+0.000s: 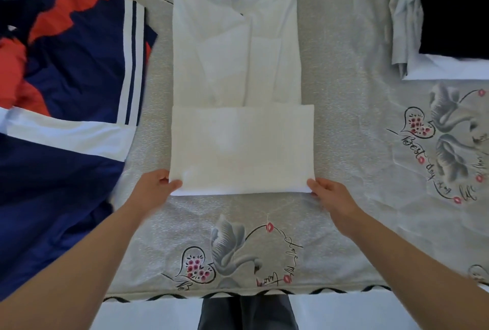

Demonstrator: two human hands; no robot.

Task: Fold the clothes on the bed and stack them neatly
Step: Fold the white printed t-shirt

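We are holding the white shirt by its near edge, where the bottom part is lying folded up over the body as a wide band. Our left hand is pinching the near left corner of that band, thumb lying on top of the cloth and fingers curled under it. Our right hand is gripping the near right corner in the same way, thumb on top and fingers tucked beneath. The shirt is lying flat in the middle of the bed, collar pointing away from us, its sleeves folded in over the front, and both hands are sitting at the end closest to us.

To our left, just beside the shirt, a navy, red and white garment is spreading unfolded across the bed. At the far right, well apart from the shirt, a stack of folded clothes is resting on the bed cover, with a black piece on top, white pieces under it and a pale grey piece showing at its left side. The cover itself is grey and printed with swans and hearts.
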